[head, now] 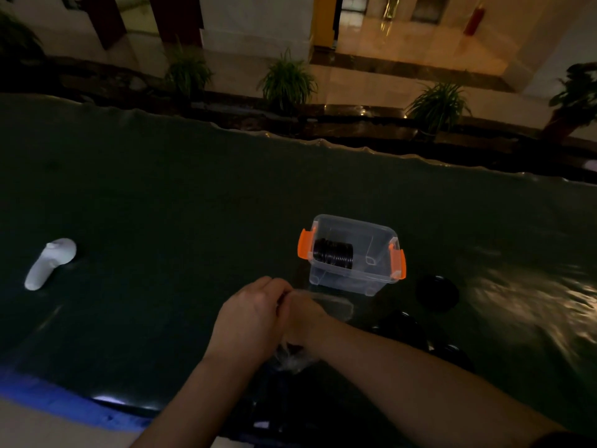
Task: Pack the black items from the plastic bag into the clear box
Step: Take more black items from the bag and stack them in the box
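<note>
Two hands, left and right, pinched together on one bag near one box holding one black stack, three black items lying right.

A box sits on a table just beyond a person's two hands, with a stack of discs lying on its side inside it, toward the left end. The left hand and right hand meet close together in front of the box, touching a plastic bag. More discs lie on the table to the right of the hands and box, and a handheld controller lies far to the left.
</note>
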